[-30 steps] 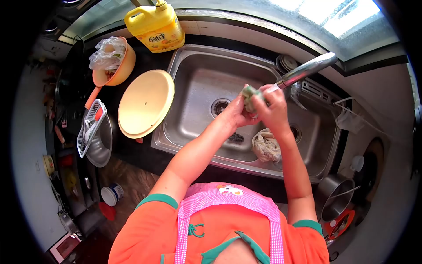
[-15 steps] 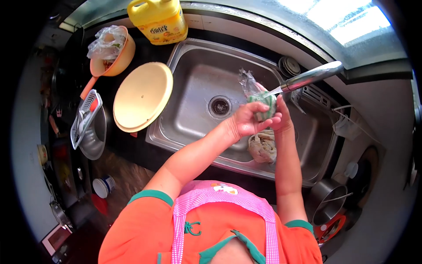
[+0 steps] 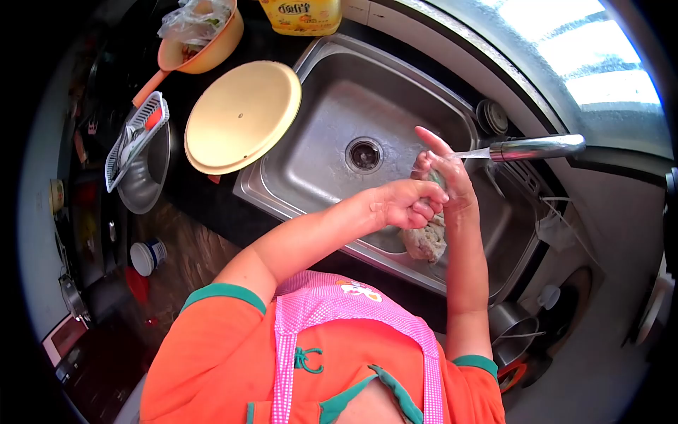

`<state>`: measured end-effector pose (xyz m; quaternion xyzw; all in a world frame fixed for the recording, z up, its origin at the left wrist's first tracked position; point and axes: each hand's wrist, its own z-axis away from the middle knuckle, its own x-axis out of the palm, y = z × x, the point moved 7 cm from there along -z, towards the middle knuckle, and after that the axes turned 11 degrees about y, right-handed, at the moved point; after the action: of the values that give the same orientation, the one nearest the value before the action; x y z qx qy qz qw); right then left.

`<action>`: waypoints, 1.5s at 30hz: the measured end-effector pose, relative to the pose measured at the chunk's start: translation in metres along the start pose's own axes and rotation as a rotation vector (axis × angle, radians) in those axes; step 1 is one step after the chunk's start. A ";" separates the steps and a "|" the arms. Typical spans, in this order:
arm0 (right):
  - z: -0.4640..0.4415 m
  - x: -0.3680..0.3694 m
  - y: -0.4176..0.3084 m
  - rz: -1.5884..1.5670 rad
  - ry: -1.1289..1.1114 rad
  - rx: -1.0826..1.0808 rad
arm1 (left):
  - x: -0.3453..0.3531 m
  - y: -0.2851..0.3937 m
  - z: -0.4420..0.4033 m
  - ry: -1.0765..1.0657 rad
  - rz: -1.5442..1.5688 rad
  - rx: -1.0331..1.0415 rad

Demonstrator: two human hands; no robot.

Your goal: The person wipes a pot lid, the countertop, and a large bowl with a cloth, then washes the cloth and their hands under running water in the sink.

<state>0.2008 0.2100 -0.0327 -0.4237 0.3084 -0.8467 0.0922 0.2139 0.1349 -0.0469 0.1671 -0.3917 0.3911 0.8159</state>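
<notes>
My left hand [image 3: 415,203] is closed in a fist over the sink, its curled fingers pressed against a small green-and-white bundle [image 3: 438,179]. Mostly hidden between both hands, the bundle could be a sponge or cloth. My right hand [image 3: 455,180] cups it from the other side, with one finger stretched out and the others bent. A stream of water from the metal tap [image 3: 537,147] falls on my right hand. Below the hands, a crumpled beige wet cloth-like lump [image 3: 426,242] lies by the sink's divider.
The steel sink [image 3: 318,141] has a drain [image 3: 364,155] left of my hands. A cream lid [image 3: 244,116] overlaps its left rim. Farther left are an orange pan [image 3: 212,53] and a white basket [image 3: 134,141]. A yellow jug [image 3: 302,18] stands behind; a steel pot [image 3: 512,325] sits right.
The view has shifted, so the back items sit higher. The bundle and its clear plastic showed plainly before; now my hands cover most of it, and my left fingers have curled tighter.
</notes>
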 end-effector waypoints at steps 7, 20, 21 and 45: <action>-0.010 -0.011 0.019 0.330 0.184 0.076 | -0.036 0.000 -0.015 0.224 -0.302 0.261; -0.052 -0.070 0.084 0.671 0.717 -0.229 | -0.116 0.031 -0.015 0.976 -1.153 0.736; -0.053 -0.072 0.090 0.703 0.751 -0.238 | -0.121 0.030 -0.013 1.009 -1.178 0.730; 0.000 0.038 0.070 -0.043 -0.128 0.098 | -0.044 -0.030 0.049 -0.204 0.066 -0.061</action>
<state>0.1694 0.1384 -0.0495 -0.4786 0.2510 -0.8336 0.1141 0.1949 0.0652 -0.0486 0.1681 -0.4897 0.3865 0.7632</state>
